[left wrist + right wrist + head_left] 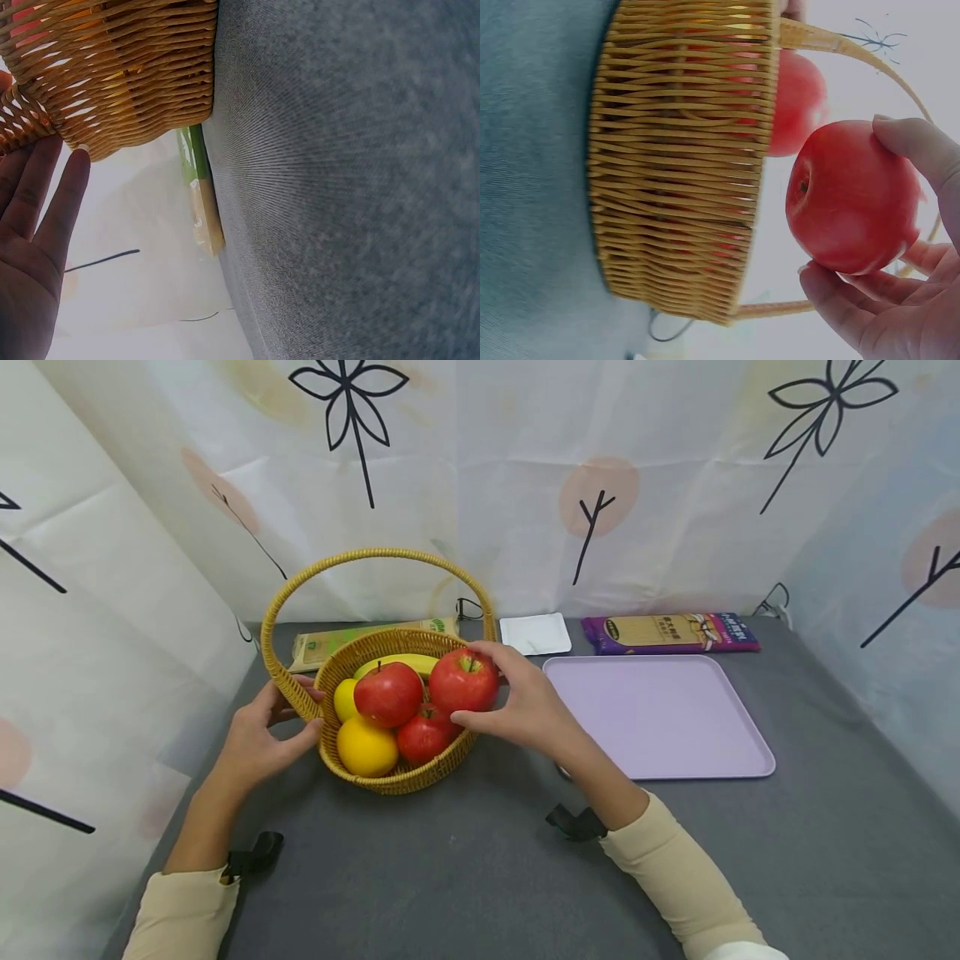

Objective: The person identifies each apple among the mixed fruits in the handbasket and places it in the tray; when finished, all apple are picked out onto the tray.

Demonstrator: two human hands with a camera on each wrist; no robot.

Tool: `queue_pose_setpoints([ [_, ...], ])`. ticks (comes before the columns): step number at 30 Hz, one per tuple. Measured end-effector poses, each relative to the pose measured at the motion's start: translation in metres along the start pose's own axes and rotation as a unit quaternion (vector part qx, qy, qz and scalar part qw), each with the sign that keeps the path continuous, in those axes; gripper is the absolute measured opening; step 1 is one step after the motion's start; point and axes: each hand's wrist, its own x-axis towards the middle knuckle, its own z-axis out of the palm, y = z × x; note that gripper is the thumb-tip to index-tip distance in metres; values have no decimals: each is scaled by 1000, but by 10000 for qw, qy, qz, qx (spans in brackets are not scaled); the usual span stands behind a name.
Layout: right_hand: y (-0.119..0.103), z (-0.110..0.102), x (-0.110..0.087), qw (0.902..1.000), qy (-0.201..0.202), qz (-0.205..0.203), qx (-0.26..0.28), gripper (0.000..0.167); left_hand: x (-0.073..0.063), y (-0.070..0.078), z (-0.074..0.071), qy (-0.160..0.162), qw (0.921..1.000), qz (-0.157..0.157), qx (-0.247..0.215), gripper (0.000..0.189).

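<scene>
A yellow wicker basket (pixel 401 781) with a tall arched handle (pixel 375 553) stands on the grey table. Inside lie a red apple (pixel 388 695), another red fruit (pixel 426 735), a banana (pixel 405 662), an orange-yellow fruit (pixel 367 749) and a smaller yellow one (pixel 345 700). My left hand (pixel 258 735) holds the basket at the left foot of its handle, thumb at the rim; in the left wrist view its fingers (pixel 64 202) touch the wickerwork. Thumb and fingers of my right hand (pixel 517 697) grip a red apple (pixel 855 196), just above the basket's right rim.
Right of the basket lies a lilac tray (pixel 660 718). Along the back are a purple-and-yellow packet (pixel 667 633), a white square packet (pixel 536 634) and a green-and-tan packet (pixel 303 649) partly behind the basket. Patterned curtains (pixel 510 510) close off the back and sides.
</scene>
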Motion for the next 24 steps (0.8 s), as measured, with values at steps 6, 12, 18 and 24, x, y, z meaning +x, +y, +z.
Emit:
queue_pose_setpoints([
  [6,-9,-15,-6,9992,250,-316,-36,78,0,2,0,-29,10000,-78,20,56],
  [12,-12,-34,-9,9968,588,-536,88,79,0,4,1,-7,9999,-95,73,56],
  [18,-7,-53,-8,9923,1041,-666,26,79,0,4,1,19,9999,-68,131,56],
  [24,1,-71,-7,9896,1413,-273,-12,81,0,2,1,-2,10000,-5,90,58],
])
